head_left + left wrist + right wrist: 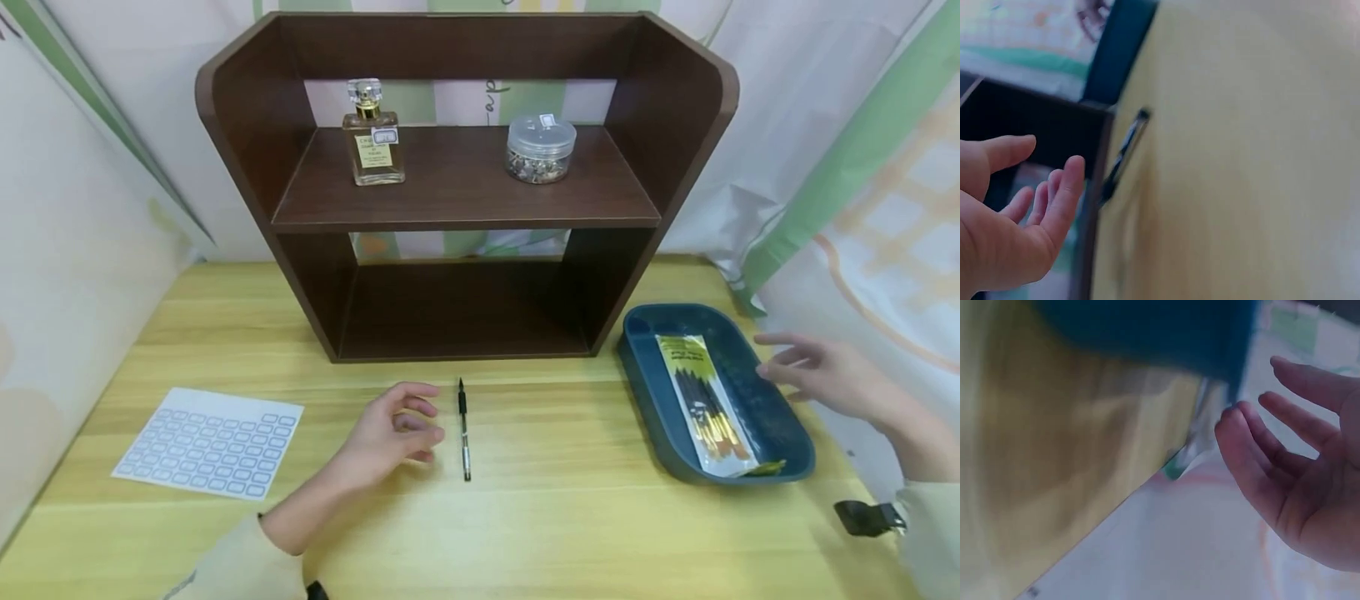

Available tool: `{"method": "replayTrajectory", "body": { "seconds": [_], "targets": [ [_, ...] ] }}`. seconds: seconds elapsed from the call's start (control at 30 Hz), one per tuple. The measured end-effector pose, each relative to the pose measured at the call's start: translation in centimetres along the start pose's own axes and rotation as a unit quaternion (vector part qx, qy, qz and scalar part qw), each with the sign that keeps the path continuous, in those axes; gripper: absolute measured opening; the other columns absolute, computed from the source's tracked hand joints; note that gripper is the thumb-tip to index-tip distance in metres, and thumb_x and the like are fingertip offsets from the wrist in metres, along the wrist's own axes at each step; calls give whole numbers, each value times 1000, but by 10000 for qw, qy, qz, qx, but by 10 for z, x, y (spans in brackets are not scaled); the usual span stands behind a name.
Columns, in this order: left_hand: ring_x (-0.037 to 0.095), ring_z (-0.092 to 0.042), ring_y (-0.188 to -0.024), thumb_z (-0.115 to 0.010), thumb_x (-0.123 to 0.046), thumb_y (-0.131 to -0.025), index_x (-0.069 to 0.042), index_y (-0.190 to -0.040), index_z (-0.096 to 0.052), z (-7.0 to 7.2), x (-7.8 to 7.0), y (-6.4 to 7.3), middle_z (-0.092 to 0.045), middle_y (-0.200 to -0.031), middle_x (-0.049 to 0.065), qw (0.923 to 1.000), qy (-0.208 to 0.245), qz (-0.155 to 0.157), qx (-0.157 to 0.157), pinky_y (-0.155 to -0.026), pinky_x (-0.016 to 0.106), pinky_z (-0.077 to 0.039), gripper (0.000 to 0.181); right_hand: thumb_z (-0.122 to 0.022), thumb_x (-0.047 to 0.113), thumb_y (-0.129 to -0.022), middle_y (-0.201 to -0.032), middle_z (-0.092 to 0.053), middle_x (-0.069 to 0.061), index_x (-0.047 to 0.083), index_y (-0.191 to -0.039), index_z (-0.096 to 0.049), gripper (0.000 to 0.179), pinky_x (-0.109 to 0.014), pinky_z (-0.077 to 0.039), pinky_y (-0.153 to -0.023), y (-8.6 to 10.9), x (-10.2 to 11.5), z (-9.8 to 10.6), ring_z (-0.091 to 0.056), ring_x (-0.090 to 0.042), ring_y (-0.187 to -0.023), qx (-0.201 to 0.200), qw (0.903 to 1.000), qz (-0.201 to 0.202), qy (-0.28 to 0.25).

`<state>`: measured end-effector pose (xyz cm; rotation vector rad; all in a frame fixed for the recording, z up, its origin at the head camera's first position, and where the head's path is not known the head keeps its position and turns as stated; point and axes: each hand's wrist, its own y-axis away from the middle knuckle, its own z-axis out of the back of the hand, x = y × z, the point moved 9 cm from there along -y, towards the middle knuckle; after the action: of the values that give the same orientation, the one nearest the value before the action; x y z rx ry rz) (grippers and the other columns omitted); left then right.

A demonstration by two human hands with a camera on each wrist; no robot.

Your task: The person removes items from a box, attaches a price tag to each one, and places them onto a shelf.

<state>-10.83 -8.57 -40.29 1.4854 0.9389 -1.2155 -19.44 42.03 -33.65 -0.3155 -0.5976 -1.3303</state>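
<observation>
My left hand (393,433) hovers over the table just left of a black and clear pen (463,429), its fingers loosely bent with nothing between them. In the left wrist view the same pen (1125,156) lies beyond the fingertips. At the right, my right hand (825,375) is by the right rim of a dark blue tray (780,417), holding nothing. Inside that tray lies a clear packet of paintbrushes (705,400) with a yellow-green top. The right wrist view has the tray's side (1160,337) close to the fingertips.
A dark brown two-level shelf (465,208) stands at the back. On its upper board are a perfume bottle (375,150) and a clear lidded jar (540,150) of small metallic pieces, both bearing small labels. A sheet of blue-bordered labels (210,442) lies at the left.
</observation>
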Motion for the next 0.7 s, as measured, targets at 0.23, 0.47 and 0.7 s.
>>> {"method": "replayTrajectory", "body": {
  "seconds": [0.23,0.47,0.7],
  "targets": [
    [23,-64,-97,-72,-1,-90,1,-138,-51,77,-30,27,-60,-119,27,9829,-1394,-721,-962,-75,36,-60,53,-75,21,-93,-102,-72,-15,3,-131,-62,44,-14,-45,-66,-15,72,1,-53,13,-83,-683,9937,664,595],
    [-2,-61,-93,-70,-19,-97,-2,-147,-44,168,-29,59,-57,-129,25,9505,-2241,-467,-2100,-77,22,-57,59,-78,20,-90,-99,-72,-5,11,-123,-69,36,-10,-44,-71,-27,146,-21,-61,4,-84,-688,9888,1313,202],
    [5,-55,-104,-67,-30,-98,4,-152,-33,232,-11,88,-47,-139,29,9295,-2639,48,-2576,-74,12,-52,72,-78,20,-91,-98,-70,0,14,-122,-70,33,-19,-52,-70,-41,202,-52,-65,-11,-87,-282,9862,1623,-160]
  ]
}}
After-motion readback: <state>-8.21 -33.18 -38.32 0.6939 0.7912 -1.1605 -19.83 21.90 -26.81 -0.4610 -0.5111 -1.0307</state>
